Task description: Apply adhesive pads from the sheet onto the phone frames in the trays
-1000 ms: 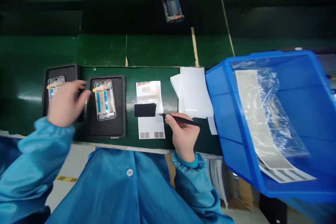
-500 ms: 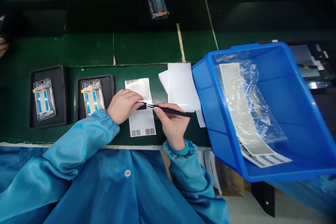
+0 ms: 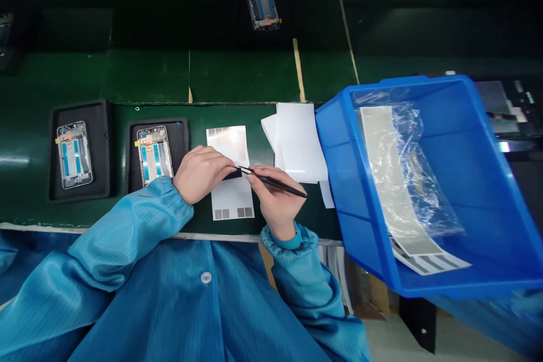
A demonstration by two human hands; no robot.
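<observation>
My left hand [image 3: 203, 173] is closed, thumb and fingertips pinched at the edge of a small black piece [image 3: 232, 174]. My right hand [image 3: 278, 198] grips black tweezers [image 3: 282, 184], their tips pointing left and meeting the work at the left fingertips. Whether the tips grasp anything is too small to tell. Beneath both hands lies a white sheet [image 3: 232, 198] with grey squares along its bottom edge and a shiny upper part. Left of my left hand, an opened phone [image 3: 155, 153] rests in a black tray [image 3: 180, 136], partly covered by my sleeve.
Another opened phone [image 3: 74, 155] lies in a black tray [image 3: 102, 153] farther left. White papers [image 3: 301, 141] lie right of the hands, against a blue bin [image 3: 360, 203] holding a plastic bag [image 3: 428, 181] and grey strips [image 3: 390, 181]. One more phone [image 3: 263, 8] sits at the back.
The view has shifted slightly, so the bench things appear a little farther right. Both hands stay close together, with the tweezer tips nearer the left fingertips. A person's hand at the far left has left view.
</observation>
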